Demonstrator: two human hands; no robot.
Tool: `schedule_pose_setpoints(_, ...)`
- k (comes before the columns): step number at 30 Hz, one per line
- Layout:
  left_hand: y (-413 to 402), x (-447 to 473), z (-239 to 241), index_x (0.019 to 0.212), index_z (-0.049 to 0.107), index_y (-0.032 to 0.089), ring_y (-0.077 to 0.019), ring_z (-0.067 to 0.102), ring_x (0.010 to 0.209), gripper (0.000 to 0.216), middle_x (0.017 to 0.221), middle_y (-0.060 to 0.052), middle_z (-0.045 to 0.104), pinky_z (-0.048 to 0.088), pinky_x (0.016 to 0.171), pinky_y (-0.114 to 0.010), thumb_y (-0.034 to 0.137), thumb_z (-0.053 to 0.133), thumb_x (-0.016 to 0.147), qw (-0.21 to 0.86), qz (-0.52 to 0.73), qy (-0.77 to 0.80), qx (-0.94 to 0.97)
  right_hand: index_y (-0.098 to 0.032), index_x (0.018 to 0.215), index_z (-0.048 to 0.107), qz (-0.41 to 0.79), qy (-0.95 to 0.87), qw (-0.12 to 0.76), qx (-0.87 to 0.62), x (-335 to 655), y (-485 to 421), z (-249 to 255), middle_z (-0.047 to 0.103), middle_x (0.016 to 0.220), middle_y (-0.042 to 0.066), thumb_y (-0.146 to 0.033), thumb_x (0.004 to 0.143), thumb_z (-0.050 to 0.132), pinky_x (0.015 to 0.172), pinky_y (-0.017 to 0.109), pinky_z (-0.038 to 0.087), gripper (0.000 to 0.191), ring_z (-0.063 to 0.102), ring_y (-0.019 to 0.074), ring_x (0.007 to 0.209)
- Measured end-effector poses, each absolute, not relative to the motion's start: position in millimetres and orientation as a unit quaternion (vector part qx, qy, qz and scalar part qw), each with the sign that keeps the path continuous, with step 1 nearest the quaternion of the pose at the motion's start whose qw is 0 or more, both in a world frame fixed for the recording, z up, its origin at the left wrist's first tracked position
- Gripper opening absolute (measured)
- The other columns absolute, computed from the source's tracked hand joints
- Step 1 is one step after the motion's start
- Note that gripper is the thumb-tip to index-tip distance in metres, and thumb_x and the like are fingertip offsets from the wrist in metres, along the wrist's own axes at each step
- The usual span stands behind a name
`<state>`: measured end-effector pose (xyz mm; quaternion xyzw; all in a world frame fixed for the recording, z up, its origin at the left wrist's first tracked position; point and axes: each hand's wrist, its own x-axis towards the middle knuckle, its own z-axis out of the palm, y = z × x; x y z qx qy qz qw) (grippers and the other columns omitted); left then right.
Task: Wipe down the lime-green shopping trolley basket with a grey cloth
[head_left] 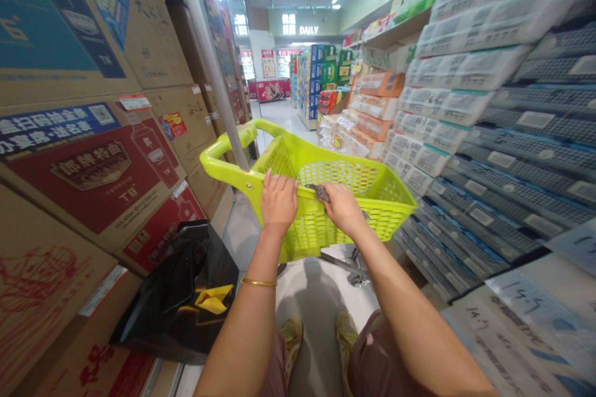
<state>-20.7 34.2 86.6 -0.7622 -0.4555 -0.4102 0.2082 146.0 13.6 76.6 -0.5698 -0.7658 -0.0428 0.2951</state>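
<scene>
A lime-green plastic shopping basket cart [372,189] stands in the aisle in front of me, tilted a little. My left hand [278,200] grips its near rim, fingers curled over the edge. My right hand [341,206] also rests on the near rim, closed round a small dark grey thing [320,192] that I cannot make out. A gold bangle [259,283] sits on my left forearm. The basket looks empty through its mesh.
Stacked cardboard boxes [93,167] wall the left side, with a black bag [186,291] with a yellow mark at their foot. Packs of tissue [488,136] fill the right shelves. A grey pole [214,68] rises from the cart. The aisle floor [284,113] runs ahead toward more displays.
</scene>
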Motion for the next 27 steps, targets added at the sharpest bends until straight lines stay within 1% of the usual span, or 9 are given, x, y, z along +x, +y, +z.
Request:
schedule_pose_setpoints(3, 34.3, -22.5, 87.0, 0.075, 0.057, 0.021, -0.0208, 0.052, 0.091, 0.025, 0.079, -0.005, 0.060, 0.025, 0.107, -0.046, 0.025, 0.036, 0.088, 0.200, -0.424, -0.464, -0.751, -0.015, 0.117, 0.051, -0.040, -0.763, 0.288, -0.577, 148.5, 9.5, 75.2, 0.059, 0.112, 0.011, -0.019, 0.083, 0.044, 0.089, 0.033, 0.038, 0.035, 0.049, 0.0220, 0.103)
schedule_pose_setpoints(6, 33.5, -23.6, 86.2, 0.076, 0.058, 0.020, -0.0218, 0.053, 0.094, 0.026, 0.079, -0.006, 0.060, 0.025, 0.107, -0.048, 0.024, 0.036, 0.088, 0.194, -0.437, -0.479, -0.736, -0.015, 0.117, 0.051, -0.047, -0.756, 0.280, -0.589, 139.2, 3.2, 76.3, 0.058, 0.113, 0.011, -0.016, 0.082, 0.042, 0.089, 0.034, 0.037, 0.036, 0.048, 0.0227, 0.104)
schedule_pose_setpoints(12, 31.3, -16.1, 76.8, 0.085, 0.062, 0.019, -0.0248, 0.046, 0.114, 0.026, 0.091, -0.008, 0.063, 0.025, 0.107, -0.052, 0.016, 0.036, 0.085, 0.199, -0.437, -0.477, -0.736, -0.016, 0.116, 0.051, -0.063, -0.738, 0.269, -0.616, 119.8, -3.0, 77.4, 0.058, 0.111, 0.013, -0.011, 0.080, 0.039, 0.087, 0.035, 0.036, 0.039, 0.048, 0.0236, 0.101)
schedule_pose_setpoints(14, 30.3, -9.3, 72.9, 0.085, 0.061, 0.019, -0.0231, 0.049, 0.112, 0.025, 0.090, -0.007, 0.063, 0.028, 0.106, -0.048, 0.016, 0.036, 0.085, 0.189, -0.402, -0.446, -0.777, -0.016, 0.116, 0.051, -0.068, -0.738, 0.271, -0.614, 116.6, -1.6, 76.4, 0.058, 0.111, 0.012, -0.011, 0.080, 0.038, 0.087, 0.035, 0.035, 0.038, 0.048, 0.0234, 0.101)
schedule_pose_setpoints(17, 29.6, -1.2, 69.7, 0.080, 0.060, 0.019, -0.0208, 0.056, 0.093, 0.023, 0.083, -0.006, 0.062, 0.033, 0.104, -0.043, 0.015, 0.037, 0.084, 0.183, -0.370, -0.444, -0.795, -0.016, 0.116, 0.051, -0.079, -0.741, 0.271, -0.610, 114.3, 0.6, 74.5, 0.058, 0.109, 0.011, -0.012, 0.082, 0.036, 0.087, 0.035, 0.035, 0.037, 0.048, 0.0231, 0.099)
schedule_pose_setpoints(19, 30.1, -0.1, 69.6, 0.077, 0.059, 0.020, -0.0203, 0.056, 0.086, 0.022, 0.079, -0.006, 0.060, 0.035, 0.102, -0.041, 0.016, 0.038, 0.084, 0.189, -0.365, -0.449, -0.793, -0.016, 0.117, 0.050, -0.088, -0.746, 0.271, -0.602, 116.0, 0.9, 73.4, 0.058, 0.109, 0.011, -0.012, 0.083, 0.037, 0.086, 0.034, 0.035, 0.038, 0.047, 0.0229, 0.100)
schedule_pose_setpoints(24, 32.7, -4.0, 70.4, 0.075, 0.057, 0.020, -0.0202, 0.055, 0.085, 0.024, 0.076, -0.006, 0.059, 0.035, 0.099, -0.039, 0.019, 0.036, 0.087, 0.200, -0.367, -0.451, -0.788, -0.016, 0.118, 0.050, -0.089, -0.752, 0.252, -0.603, 137.0, -3.2, 71.8, 0.059, 0.110, 0.011, -0.014, 0.084, 0.038, 0.086, 0.032, 0.036, 0.036, 0.047, 0.0226, 0.101)
schedule_pose_setpoints(27, 33.7, -3.3, 69.1, 0.074, 0.057, 0.020, -0.0206, 0.055, 0.083, 0.023, 0.075, -0.006, 0.058, 0.035, 0.099, -0.039, 0.018, 0.037, 0.086, 0.207, -0.369, -0.461, -0.780, -0.016, 0.117, 0.051, -0.083, -0.745, 0.234, -0.619, 152.9, -7.3, 71.6, 0.059, 0.111, 0.011, -0.015, 0.084, 0.039, 0.085, 0.032, 0.036, 0.035, 0.048, 0.0224, 0.101)
